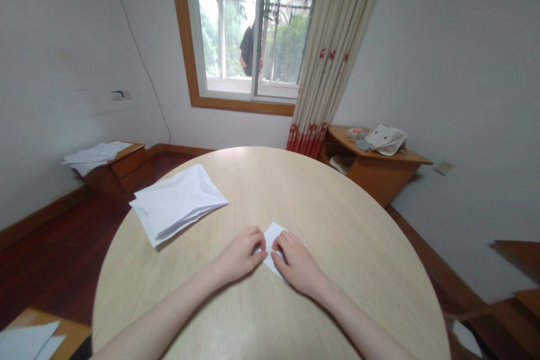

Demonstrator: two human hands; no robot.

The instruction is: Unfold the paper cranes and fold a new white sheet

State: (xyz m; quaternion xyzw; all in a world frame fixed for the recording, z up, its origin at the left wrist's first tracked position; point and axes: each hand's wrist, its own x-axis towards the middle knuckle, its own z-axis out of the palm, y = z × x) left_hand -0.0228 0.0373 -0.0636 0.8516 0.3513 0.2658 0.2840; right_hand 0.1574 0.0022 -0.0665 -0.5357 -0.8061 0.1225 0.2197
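A small folded piece of white paper (274, 232) lies on the round wooden table (261, 180), close in front of me. My left hand (244, 252) is at its left edge, thumb and fingers curled together around that side. On the paper's right part rests my right hand (296, 261), its thumb and fingers bent in a pinch toward the middle. The fingertips of both hands are a short gap apart. My hands cover much of the paper, so its full shape and folds are partly hidden.
A stack of white paper sheets (179, 202) lies on the table's left side. Beyond stand a small drawer cabinet (131, 166) with papers at left and a corner desk (379, 171) with a cloth bag (387, 139) at right. More papers (29, 342) lie at lower left.
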